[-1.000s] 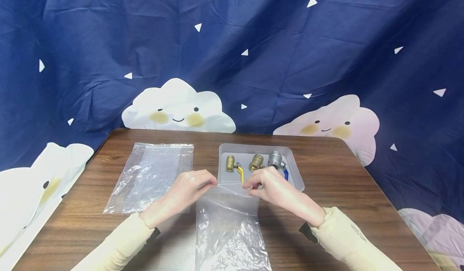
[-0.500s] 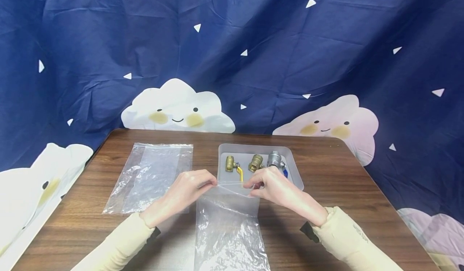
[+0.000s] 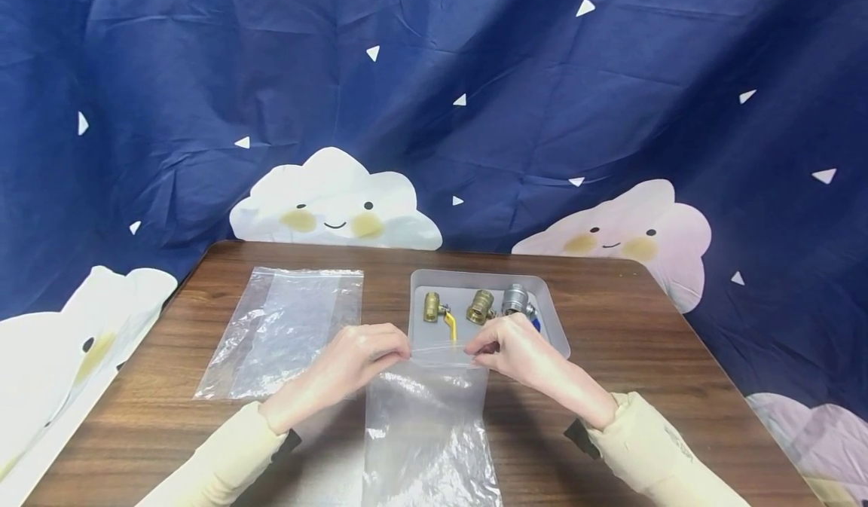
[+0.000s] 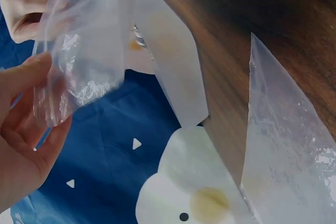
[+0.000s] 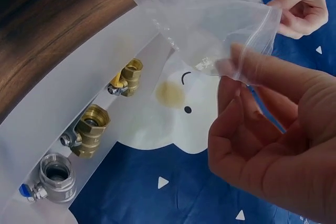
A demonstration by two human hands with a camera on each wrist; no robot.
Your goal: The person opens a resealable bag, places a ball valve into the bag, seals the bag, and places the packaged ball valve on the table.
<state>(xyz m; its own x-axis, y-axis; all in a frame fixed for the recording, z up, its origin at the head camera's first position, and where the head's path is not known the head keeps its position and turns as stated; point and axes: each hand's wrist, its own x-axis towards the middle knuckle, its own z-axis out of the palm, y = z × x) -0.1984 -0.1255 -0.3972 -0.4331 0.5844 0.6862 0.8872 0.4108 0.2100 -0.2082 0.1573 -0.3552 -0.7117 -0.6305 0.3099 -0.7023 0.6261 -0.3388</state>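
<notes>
My left hand (image 3: 369,352) pinches one top corner of a clear zip bag (image 3: 430,432), thumb against fingers. The right hand (image 3: 511,349) pinches the opposite corner, so the bag's top edge stretches between them and its body hangs toward the front of the table. Through the left wrist view, the thumb (image 4: 34,72) presses on the zip strip of the film. Just behind the bag's mouth stands a pale tray (image 3: 488,275) holding a small brass ball valve (image 3: 432,306) with a yellow lever, a larger brass ball valve (image 5: 90,129) and a steel ball valve (image 5: 58,177) with blue on its handle.
A second clear zip bag (image 3: 291,326) lies flat on the left of the wood-grain table (image 3: 631,326). Behind the table hangs a dark blue cloth (image 3: 434,77) printed with clouds and white triangles.
The two edges of the bag's mouth have drawn closer together and sit slightly lower. My right hand has shifted a little to the right; the valves and tray have stayed put.
</notes>
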